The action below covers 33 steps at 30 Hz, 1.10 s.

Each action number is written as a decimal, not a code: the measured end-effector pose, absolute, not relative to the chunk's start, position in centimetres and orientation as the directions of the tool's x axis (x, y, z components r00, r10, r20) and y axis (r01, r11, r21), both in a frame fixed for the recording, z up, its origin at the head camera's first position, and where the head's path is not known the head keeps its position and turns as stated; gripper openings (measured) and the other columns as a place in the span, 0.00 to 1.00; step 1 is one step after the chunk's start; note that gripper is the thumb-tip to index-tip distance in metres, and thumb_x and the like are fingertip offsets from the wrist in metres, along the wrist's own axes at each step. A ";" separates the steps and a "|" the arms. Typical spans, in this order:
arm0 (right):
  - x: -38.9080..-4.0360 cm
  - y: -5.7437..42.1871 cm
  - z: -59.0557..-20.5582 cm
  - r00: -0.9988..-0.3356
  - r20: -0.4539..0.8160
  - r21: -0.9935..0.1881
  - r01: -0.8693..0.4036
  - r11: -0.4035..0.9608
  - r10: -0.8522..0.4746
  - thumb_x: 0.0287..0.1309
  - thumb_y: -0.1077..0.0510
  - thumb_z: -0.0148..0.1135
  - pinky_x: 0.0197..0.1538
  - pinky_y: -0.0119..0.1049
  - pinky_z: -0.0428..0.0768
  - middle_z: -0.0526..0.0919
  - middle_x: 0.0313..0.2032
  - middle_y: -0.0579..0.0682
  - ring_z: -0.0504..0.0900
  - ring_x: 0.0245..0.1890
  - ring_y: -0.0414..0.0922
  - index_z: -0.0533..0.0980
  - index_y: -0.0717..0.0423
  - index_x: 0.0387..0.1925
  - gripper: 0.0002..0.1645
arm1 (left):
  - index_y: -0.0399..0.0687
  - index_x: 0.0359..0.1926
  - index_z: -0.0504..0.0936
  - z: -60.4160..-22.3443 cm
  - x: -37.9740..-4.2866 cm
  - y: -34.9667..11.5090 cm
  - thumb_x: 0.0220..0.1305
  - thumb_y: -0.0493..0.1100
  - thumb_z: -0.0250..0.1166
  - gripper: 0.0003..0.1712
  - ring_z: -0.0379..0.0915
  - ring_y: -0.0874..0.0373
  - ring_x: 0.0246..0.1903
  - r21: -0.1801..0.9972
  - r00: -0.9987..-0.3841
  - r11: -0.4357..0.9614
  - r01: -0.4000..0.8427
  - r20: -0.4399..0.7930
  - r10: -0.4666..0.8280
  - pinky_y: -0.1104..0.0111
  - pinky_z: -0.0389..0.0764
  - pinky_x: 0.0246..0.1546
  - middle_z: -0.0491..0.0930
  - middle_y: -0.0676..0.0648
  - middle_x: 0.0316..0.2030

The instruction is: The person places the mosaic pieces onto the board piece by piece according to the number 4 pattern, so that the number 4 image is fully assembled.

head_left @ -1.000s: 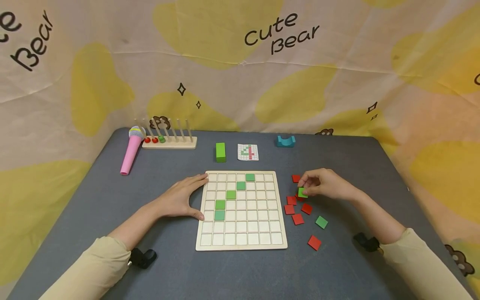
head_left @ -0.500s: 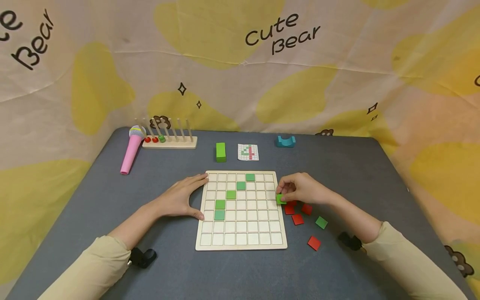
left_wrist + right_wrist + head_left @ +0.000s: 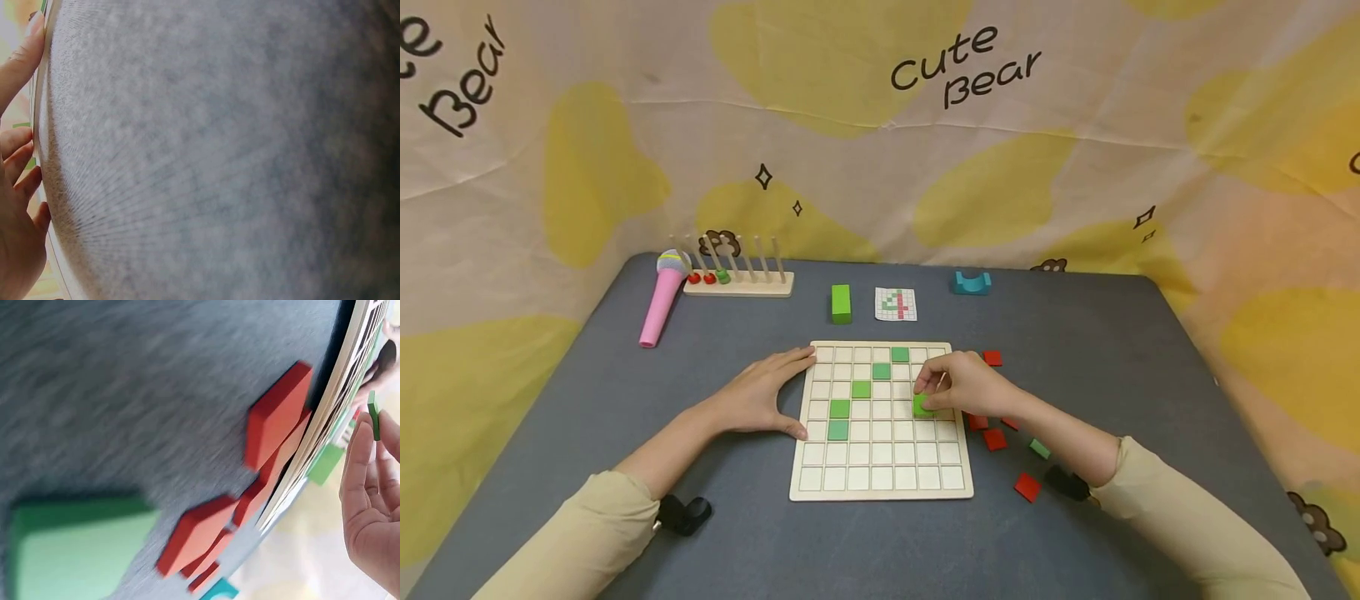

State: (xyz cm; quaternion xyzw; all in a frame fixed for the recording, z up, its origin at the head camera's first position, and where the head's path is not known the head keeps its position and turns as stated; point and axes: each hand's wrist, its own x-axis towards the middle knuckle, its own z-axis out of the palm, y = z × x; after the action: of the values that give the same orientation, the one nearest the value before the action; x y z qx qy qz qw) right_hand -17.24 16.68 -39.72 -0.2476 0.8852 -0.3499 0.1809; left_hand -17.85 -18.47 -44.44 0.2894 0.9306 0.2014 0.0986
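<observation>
My right hand [image 3: 964, 385] pinches a green square tile [image 3: 922, 407] between thumb and fingers, over the right part of a wooden grid board [image 3: 883, 490]. In the right wrist view that tile [image 3: 374, 415] is seen nearly edge-on at the fingertips. Five fingers spread, my left hand [image 3: 758, 397] rests at the board's left edge, thumb low and fingertips near the upper corner. Several green tiles lie in the grid, among them one in the top row [image 3: 900, 355] and others stepping down to the left, the lowest of them a green tile [image 3: 838, 430].
Right of the board lie several red tiles [image 3: 995, 439] and a green tile [image 3: 1039, 448]. Behind it stand a green block [image 3: 841, 304], a pattern card [image 3: 896, 304] and a blue curved block [image 3: 972, 284]. Back left are a pink toy microphone [image 3: 661, 304] and a peg stand [image 3: 752, 287] with beads.
My right hand has carried the green tile leftward from the loose red tiles to above the board's right columns. My left hand has stayed at the board's left edge.
</observation>
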 end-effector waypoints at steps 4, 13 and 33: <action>-17.1 15.4 -40.0 -0.805 -0.138 -0.720 -0.319 0.617 -0.577 0.53 0.61 0.69 0.36 0.28 0.79 0.86 0.29 0.42 0.81 0.28 0.36 0.84 0.45 0.33 0.07 | 0.47 0.75 0.60 -44.4 -17.8 -18.5 0.37 0.72 0.76 0.67 0.53 0.41 0.76 0.433 -0.813 0.750 0.500 -0.063 0.578 0.38 0.58 0.69 0.57 0.45 0.77; -16.6 13.2 -40.3 -0.775 -0.109 -0.760 -0.339 0.555 -0.622 0.54 0.65 0.66 0.39 0.26 0.80 0.87 0.30 0.44 0.81 0.31 0.34 0.85 0.50 0.35 0.09 | 0.48 0.75 0.60 -44.7 -18.0 -18.7 0.37 0.73 0.75 0.68 0.52 0.41 0.76 0.426 -0.813 0.751 0.504 -0.060 0.579 0.38 0.58 0.70 0.56 0.45 0.77; -16.0 9.5 -40.6 -0.776 -0.118 -0.766 -0.326 0.554 -0.620 0.53 0.67 0.69 0.38 0.23 0.80 0.89 0.32 0.49 0.82 0.30 0.32 0.86 0.56 0.36 0.08 | 0.48 0.75 0.60 -44.6 -17.9 -18.5 0.37 0.72 0.76 0.67 0.53 0.41 0.76 0.430 -0.814 0.750 0.502 -0.057 0.578 0.38 0.59 0.69 0.57 0.46 0.77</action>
State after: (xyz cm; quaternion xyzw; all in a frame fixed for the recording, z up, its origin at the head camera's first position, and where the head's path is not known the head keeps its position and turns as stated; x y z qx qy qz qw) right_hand -15.96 9.49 -40.64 -0.2750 0.8604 -0.3841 0.1911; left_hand -17.94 -18.50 -44.61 0.2902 0.9308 0.2018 0.0936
